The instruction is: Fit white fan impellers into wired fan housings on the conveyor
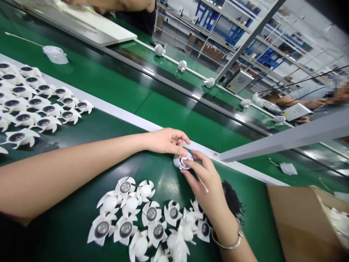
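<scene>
A small white round plastic housing (178, 162) with an open, ribbed end is held just above the green table, between both hands. My right hand (205, 176) grips it from the right, thumb below and fingers at its open end. A short pale wire (203, 185) with a small connector hangs out past this hand. My left hand (166, 141) reaches over from the left, its thumb and curled fingers closed at the housing's upper side. Nearer to me lie loose white fan impellers (125, 229), some showing dark round hubs, others their domed side.
More impellers (35, 102) stand in rows at the left. A heap of small black parts (231, 198) lies beside my right wrist. At the right is a cardboard box (294, 222). Beyond the white rail, a conveyor carries white housings (55, 54); other people work across it.
</scene>
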{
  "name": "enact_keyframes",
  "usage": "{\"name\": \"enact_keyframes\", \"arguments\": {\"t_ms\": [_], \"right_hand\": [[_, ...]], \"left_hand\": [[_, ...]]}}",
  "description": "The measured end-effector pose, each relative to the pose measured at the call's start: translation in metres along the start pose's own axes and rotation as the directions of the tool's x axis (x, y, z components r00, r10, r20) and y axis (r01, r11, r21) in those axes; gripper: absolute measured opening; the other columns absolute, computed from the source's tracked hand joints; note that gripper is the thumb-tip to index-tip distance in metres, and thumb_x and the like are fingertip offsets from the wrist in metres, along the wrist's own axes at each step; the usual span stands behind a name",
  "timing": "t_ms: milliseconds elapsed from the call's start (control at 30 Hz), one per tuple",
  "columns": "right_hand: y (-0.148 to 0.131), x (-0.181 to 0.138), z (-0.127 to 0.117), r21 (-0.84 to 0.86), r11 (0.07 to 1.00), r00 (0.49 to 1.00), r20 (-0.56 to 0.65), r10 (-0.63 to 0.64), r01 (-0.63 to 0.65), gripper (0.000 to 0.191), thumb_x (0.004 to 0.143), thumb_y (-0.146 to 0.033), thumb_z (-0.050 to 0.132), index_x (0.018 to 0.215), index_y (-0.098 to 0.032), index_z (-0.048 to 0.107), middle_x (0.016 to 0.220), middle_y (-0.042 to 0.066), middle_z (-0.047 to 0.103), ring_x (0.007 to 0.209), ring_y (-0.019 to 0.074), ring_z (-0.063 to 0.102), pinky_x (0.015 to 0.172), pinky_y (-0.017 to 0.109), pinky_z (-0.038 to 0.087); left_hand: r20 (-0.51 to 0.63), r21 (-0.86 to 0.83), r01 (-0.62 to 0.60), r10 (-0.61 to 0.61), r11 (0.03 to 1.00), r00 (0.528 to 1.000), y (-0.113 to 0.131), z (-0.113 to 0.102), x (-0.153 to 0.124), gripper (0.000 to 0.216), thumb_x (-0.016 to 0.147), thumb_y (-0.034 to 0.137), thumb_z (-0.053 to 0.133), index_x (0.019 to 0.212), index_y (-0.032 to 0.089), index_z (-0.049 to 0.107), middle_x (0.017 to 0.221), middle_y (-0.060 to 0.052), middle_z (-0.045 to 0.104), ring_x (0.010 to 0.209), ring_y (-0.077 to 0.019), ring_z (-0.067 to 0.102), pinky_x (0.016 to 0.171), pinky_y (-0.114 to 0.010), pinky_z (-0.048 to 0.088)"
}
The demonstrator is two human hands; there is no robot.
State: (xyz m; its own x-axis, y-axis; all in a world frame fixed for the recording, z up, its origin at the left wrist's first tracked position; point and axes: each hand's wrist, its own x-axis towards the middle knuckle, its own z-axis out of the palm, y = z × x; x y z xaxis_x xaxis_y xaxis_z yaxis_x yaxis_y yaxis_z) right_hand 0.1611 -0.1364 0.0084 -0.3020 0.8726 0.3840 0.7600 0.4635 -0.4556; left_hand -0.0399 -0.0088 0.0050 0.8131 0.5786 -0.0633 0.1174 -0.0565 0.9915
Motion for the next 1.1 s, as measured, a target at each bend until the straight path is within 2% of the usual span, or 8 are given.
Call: {"name": "enact_keyframes", "arguments": {"t_ms": [167, 333, 500, 733, 833, 933, 1000, 1100], "right_hand": [[-0.001, 0.002, 0.000, 0.005, 0.999, 0.997, 0.070, 0.036, -0.036, 0.027, 0.094, -0.019, 0.058, 0.119, -0.025, 0.066, 0.131, 0.009, 0.062, 0.118, 0.0214, 0.061, 0.098, 0.041, 0.053], [0.004, 0.009, -0.002, 0.133, 0.988, 0.996, 0.056, 0.068, -0.075, 0.022, 0.088, -0.019, 0.067, 0.108, -0.025, 0.072, 0.117, 0.007, 0.071, 0.108, 0.0209, 0.067, 0.095, 0.040, 0.056], [0.007, 0.011, 0.000, 0.107, 0.990, 0.995, 0.054, 0.088, -0.094, 0.021, 0.087, -0.022, 0.069, 0.107, -0.025, 0.074, 0.115, 0.007, 0.071, 0.103, 0.0208, 0.069, 0.093, 0.039, 0.057], [0.012, 0.001, -0.014, 0.060, 0.997, 0.994, 0.087, -0.063, 0.058, 0.018, 0.086, -0.025, 0.071, 0.104, -0.026, 0.073, 0.114, 0.007, 0.068, 0.112, 0.0232, 0.062, 0.099, 0.047, 0.051], [0.021, -0.008, -0.023, -0.166, 0.984, 0.995, -0.094, 0.042, -0.057, 0.036, 0.089, -0.027, 0.064, 0.124, -0.020, 0.065, 0.126, 0.016, 0.057, 0.119, 0.0289, 0.055, 0.100, 0.054, 0.048], [0.033, -0.017, -0.042, -0.267, 0.933, 0.947, -0.276, 0.167, -0.242, 0.057, 0.086, -0.033, 0.065, 0.138, -0.014, 0.052, 0.121, 0.018, 0.058, 0.112, 0.0300, 0.057, 0.091, 0.052, 0.052], [0.041, -0.025, -0.058, -0.186, 0.911, 0.920, -0.216, 0.326, -0.367, 0.053, 0.085, -0.034, 0.064, 0.134, -0.016, 0.054, 0.106, 0.012, 0.066, 0.092, 0.0237, 0.064, 0.074, 0.040, 0.056], [0.049, -0.037, -0.075, -0.089, 0.843, 0.843, 0.053, 0.536, -0.530, 0.044, 0.084, -0.028, 0.059, 0.127, -0.019, 0.056, 0.087, 0.003, 0.071, 0.067, 0.0162, 0.065, 0.059, 0.029, 0.054]], "left_hand": [[0.041, 0.120, 0.070, -0.076, 0.990, 0.996, 0.003, 0.000, 0.001, 0.056, 0.074, 0.038, 0.077, 0.122, 0.017, 0.058, 0.089, 0.003, 0.059, 0.062, -0.0064, 0.050, 0.061, -0.022, 0.039], [-0.075, 0.250, 0.142, -0.127, 0.958, 0.989, 0.008, 0.001, 0.004, 0.066, 0.071, 0.045, 0.078, 0.129, 0.019, 0.056, 0.102, -0.001, 0.059, 0.065, -0.0074, 0.051, 0.064, -0.022, 0.042], [-0.116, 0.288, 0.168, -0.140, 0.943, 0.983, 0.006, 0.003, 0.001, 0.071, 0.068, 0.047, 0.079, 0.129, 0.020, 0.055, 0.106, -0.001, 0.058, 0.066, -0.0076, 0.051, 0.065, -0.022, 0.042], [-0.087, 0.486, 0.116, -0.084, 0.866, 0.993, 0.022, 0.016, -0.015, 0.063, 0.066, 0.062, 0.076, 0.111, 0.020, 0.059, 0.091, 0.002, 0.059, 0.066, -0.0108, 0.051, 0.060, -0.023, 0.037], [0.052, 0.601, 0.039, -0.087, 0.798, 0.995, 0.042, 0.037, -0.027, 0.055, 0.065, 0.064, 0.076, 0.098, 0.023, 0.062, 0.085, 0.001, 0.062, 0.070, -0.0145, 0.055, 0.058, -0.024, 0.033], [0.126, 0.677, 0.034, -0.161, 0.735, 0.979, 0.054, 0.060, -0.035, 0.064, 0.058, 0.070, 0.077, 0.100, 0.024, 0.062, 0.088, -0.002, 0.064, 0.076, -0.0202, 0.058, 0.056, -0.027, 0.031], [0.154, 0.703, 0.062, -0.237, 0.708, 0.959, 0.053, 0.069, -0.037, 0.068, 0.058, 0.065, 0.079, 0.109, 0.024, 0.062, 0.097, -0.004, 0.066, 0.078, -0.0227, 0.060, 0.056, -0.028, 0.031], [0.137, 0.697, 0.102, -0.272, 0.710, 0.952, 0.043, 0.065, -0.032, 0.067, 0.062, 0.056, 0.080, 0.118, 0.026, 0.060, 0.108, -0.005, 0.066, 0.085, -0.0241, 0.061, 0.057, -0.028, 0.032]]}}
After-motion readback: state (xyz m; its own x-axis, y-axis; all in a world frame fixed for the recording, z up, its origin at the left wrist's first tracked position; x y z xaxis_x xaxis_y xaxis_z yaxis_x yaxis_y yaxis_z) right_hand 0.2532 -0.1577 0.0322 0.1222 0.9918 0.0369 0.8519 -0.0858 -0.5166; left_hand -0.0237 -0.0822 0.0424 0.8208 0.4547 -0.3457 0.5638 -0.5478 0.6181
